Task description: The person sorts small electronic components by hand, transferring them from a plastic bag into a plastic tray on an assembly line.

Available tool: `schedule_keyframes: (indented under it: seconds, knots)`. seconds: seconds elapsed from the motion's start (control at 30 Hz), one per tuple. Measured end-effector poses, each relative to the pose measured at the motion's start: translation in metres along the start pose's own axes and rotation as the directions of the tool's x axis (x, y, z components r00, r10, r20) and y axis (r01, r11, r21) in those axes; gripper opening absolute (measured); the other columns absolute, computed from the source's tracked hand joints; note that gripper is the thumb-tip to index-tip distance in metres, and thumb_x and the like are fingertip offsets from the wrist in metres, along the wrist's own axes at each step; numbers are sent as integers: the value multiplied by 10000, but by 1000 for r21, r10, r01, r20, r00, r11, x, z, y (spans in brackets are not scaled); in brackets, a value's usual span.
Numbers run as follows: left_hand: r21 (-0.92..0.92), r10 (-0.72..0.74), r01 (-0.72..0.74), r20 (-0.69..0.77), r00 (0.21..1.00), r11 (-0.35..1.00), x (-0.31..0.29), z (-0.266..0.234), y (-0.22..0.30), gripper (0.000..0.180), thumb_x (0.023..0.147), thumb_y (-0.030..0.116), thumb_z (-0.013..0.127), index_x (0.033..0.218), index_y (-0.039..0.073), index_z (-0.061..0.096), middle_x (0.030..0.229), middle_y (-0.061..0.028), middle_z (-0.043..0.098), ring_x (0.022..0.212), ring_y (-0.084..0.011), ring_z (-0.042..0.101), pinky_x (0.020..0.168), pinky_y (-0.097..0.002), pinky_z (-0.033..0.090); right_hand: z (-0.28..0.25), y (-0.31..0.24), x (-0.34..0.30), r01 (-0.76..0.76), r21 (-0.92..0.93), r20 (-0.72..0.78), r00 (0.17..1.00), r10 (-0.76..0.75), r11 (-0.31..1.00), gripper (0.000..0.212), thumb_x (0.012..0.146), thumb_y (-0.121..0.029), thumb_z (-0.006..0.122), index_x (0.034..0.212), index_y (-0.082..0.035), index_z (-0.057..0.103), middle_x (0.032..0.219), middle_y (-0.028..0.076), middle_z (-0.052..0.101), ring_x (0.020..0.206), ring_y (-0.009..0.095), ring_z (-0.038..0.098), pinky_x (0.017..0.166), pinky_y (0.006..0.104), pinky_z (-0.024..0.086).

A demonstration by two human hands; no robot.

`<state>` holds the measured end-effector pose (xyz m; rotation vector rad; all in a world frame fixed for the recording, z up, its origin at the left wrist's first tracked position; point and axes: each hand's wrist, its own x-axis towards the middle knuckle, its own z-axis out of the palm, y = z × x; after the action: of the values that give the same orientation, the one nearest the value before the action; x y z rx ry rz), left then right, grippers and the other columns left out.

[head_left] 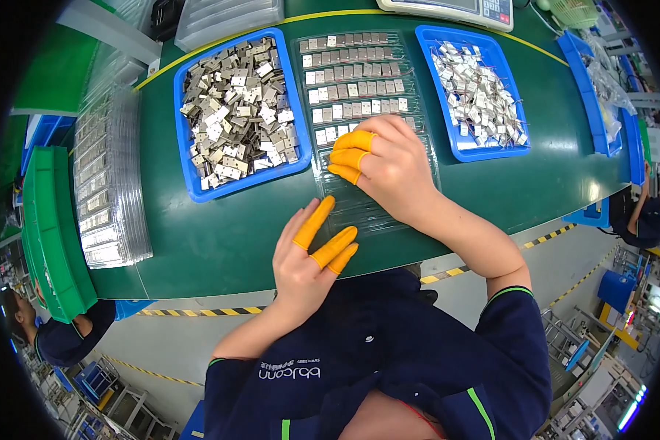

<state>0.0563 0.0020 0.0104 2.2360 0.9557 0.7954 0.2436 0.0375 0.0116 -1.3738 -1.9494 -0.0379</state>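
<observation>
A clear plastic tray (359, 213) lies in the middle of the table, with rows of small flat metal pieces (356, 89) in its far part. Over its partly filled nearer row, my right hand (396, 169) is closed in a pinch, yellow finger cots on its fingertips; whatever it pinches is hidden. My left hand (301, 260), also in yellow finger cots, is by the tray's near left edge with fingers apart and holding nothing. Left of the tray, a blue bin (249, 183) holds a heap of loose metal pieces (238, 110).
Another blue bin (491, 154) at the right contains small white pieces with thin wires (480, 92). Stacked clear trays (110, 183) and a green bin (59, 235) stand at the left. A scale (455, 6) sits at the far edge. Other people (66, 334) work nearby.
</observation>
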Motion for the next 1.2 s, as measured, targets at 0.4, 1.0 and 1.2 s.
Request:
schedule_keyframes:
  seconds: [0.4, 1.0, 1.2]
  knots:
    - [25, 96, -96, -5, 995, 995, -5, 9, -2, 225, 645, 81, 684, 869, 87, 668, 1068, -124, 564, 1022, -309, 536, 865, -397, 454, 7, 0, -6, -26, 26, 111, 994, 23, 999, 145, 608, -113, 683, 751, -95, 669, 805, -6, 610, 777, 180, 546, 701, 307, 426]
    - [477, 172, -114, -80, 982, 871, 90, -40, -51, 210, 571, 142, 726, 770, 98, 673, 859, -45, 564, 853, -234, 472, 801, -359, 369, -108, 100, -9, -638, -341, 71, 715, 696, 690, 252, 625, -72, 723, 807, 34, 585, 766, 150, 561, 625, 258, 525, 584, 336, 435]
    - [483, 127, -62, -103, 987, 874, 96, -46, -46, 174, 611, 82, 724, 769, 56, 654, 788, -64, 613, 770, -218, 546, 754, -329, 412, -99, 112, -7, -652, -298, -6, 731, 682, 697, 201, 654, -78, 694, 832, -1, 641, 660, 144, 590, 593, 266, 576, 549, 338, 452]
